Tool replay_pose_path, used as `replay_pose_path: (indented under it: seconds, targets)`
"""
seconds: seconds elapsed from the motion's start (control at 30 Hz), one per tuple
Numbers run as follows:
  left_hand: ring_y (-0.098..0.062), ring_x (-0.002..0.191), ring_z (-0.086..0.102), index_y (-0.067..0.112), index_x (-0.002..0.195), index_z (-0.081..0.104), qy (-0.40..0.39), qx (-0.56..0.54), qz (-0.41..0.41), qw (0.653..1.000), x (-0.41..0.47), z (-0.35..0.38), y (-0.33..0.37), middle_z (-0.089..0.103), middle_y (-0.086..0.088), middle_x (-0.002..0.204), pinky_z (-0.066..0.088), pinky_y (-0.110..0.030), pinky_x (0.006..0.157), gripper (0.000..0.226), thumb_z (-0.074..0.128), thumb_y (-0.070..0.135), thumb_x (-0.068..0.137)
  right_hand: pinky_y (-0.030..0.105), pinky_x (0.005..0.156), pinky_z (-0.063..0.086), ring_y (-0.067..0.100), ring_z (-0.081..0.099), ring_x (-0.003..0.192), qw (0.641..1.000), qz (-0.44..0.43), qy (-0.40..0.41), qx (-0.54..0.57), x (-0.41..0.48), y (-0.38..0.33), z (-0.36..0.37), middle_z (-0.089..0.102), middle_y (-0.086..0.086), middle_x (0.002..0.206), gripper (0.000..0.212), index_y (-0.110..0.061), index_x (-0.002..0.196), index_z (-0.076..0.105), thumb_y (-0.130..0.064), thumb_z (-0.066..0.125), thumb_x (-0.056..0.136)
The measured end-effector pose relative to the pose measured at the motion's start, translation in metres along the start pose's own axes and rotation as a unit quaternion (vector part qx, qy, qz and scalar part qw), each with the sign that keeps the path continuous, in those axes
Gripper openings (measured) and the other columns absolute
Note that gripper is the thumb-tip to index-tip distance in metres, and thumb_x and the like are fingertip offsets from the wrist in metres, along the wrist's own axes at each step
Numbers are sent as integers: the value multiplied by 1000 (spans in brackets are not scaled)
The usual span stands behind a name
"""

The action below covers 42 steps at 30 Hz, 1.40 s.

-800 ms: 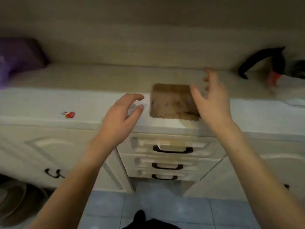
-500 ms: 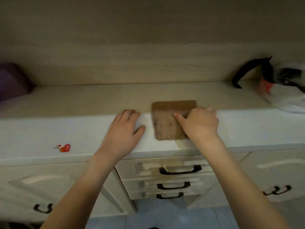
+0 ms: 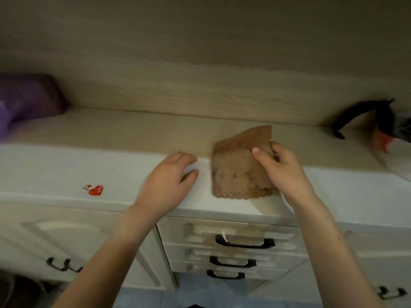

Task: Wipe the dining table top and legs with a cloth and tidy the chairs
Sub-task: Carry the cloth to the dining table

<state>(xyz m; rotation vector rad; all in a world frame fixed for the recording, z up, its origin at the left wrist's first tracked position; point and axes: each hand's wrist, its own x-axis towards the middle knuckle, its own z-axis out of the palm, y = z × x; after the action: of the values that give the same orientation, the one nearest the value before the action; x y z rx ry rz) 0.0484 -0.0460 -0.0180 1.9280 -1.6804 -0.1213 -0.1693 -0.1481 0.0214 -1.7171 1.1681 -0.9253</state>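
Note:
A brown folded cloth [image 3: 235, 174] with a scalloped lower edge lies at the front edge of a white cabinet top [image 3: 111, 174]. My right hand [image 3: 282, 172] grips the cloth's right side, thumb on top, and its far corner is lifted off the surface. My left hand [image 3: 169, 183] rests flat on the cabinet top just left of the cloth, fingers relaxed, holding nothing. No dining table or chairs are in view.
Under the top are three drawers with black handles [image 3: 244, 242] and cabinet doors on both sides. A purple bag [image 3: 29, 96] sits at far left. A black strap [image 3: 360, 114] and a white plastic bag [image 3: 398, 156] lie at far right. A heart sticker [image 3: 94, 189] marks the front edge.
My right hand went from lying on the cloth to gripping it and raising its far corner. My left hand stayed flat on the cabinet top. The view shifted slightly.

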Motion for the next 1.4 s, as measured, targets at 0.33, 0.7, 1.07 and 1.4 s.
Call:
replay_pose_path:
  seconds: [0.33,0.7,1.07,1.4]
  targets:
    - [2,100,59,23,108,65,187,-135,-160,960,-97,-20,30,66,15,104,44,-11,85,26,49,30,88,27,71,59,21,73,90,899,99,-246,348,-62,-16,10,76,11,98,28,-4,106,68,-16,63,81]
    - [-18,95,65,27,99,61,196,-190,-571,774,-385,113,72,70,-2,102,49,-32,85,12,55,18,94,13,63,50,-9,65,65,871,34,-486,61,-185,117,76,72,-18,66,15,-21,79,68,-9,68,88]
    - [-22,80,62,8,92,66,378,-244,-762,466,-600,197,204,68,-9,89,44,-20,63,15,51,7,93,41,76,57,19,68,77,792,42,-598,-118,-288,210,110,72,3,78,5,-11,85,69,-15,69,88]
    - [-24,77,55,0,96,63,417,-285,-798,329,-715,225,252,62,-14,88,41,-21,59,18,46,6,97,33,78,48,24,62,87,794,47,-598,-93,-386,191,171,67,14,100,25,5,110,65,-11,66,90]
